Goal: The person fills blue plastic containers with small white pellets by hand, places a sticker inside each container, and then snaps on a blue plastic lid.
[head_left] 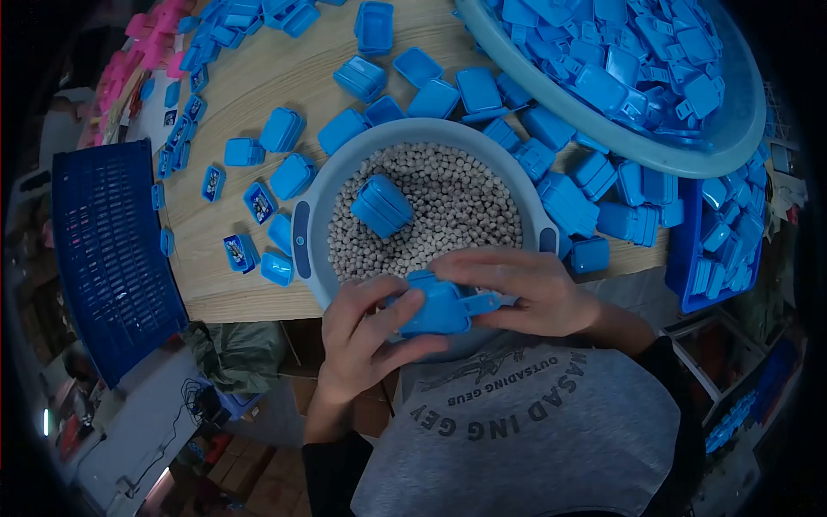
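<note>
A blue plastic box (438, 308) with a tab at its right side is held between both hands, over the near rim of a grey-blue basin (314, 207). My left hand (366, 332) grips its left side, fingers bent over the top. At its right, my right hand (525, 293) has its fingers around the box and tab. Small round beige pellets (465, 202) fill the basin, and a blue stack of box parts (382, 206) lies on them at the left.
Many blue boxes (282, 130) are scattered on the wooden table (207, 289). A large tub (603, 146) of blue pieces stands at upper right, a blue crate (685, 280) of boxes at right. A dark blue slatted basket (112, 250) stands left; pink items (155, 43) lie behind.
</note>
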{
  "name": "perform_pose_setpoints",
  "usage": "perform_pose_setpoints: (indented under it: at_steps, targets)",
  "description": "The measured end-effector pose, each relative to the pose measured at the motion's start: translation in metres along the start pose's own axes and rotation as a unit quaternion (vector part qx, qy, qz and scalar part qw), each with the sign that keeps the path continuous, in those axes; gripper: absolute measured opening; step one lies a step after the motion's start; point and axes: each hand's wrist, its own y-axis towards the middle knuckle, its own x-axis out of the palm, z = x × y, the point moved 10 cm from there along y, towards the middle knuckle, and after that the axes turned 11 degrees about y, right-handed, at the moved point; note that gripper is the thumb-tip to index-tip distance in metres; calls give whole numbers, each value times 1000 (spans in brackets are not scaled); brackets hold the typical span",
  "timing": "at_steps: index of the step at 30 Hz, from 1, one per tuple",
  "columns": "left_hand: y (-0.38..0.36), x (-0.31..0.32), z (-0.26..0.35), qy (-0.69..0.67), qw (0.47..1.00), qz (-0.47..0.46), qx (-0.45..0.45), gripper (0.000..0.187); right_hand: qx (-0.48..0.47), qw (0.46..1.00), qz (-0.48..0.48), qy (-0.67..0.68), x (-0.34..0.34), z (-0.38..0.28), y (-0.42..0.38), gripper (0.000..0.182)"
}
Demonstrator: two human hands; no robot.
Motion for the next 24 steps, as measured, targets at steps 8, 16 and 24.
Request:
perform_pose_setpoints:
  at_steps: [8,16,24]
  targets:
    - [-12,39,-41,-306,911,-42,-272,64,-64,992,-75,-73,9,-13,4,56]
    - [-9,40,-32,-228,941,-121,-217,61,-1,999,-37,17,11,-7,6,42]
    - [-12,52,-37,-351,881,-111,-298,57,20,997,-24,75,11,-2,3,35]
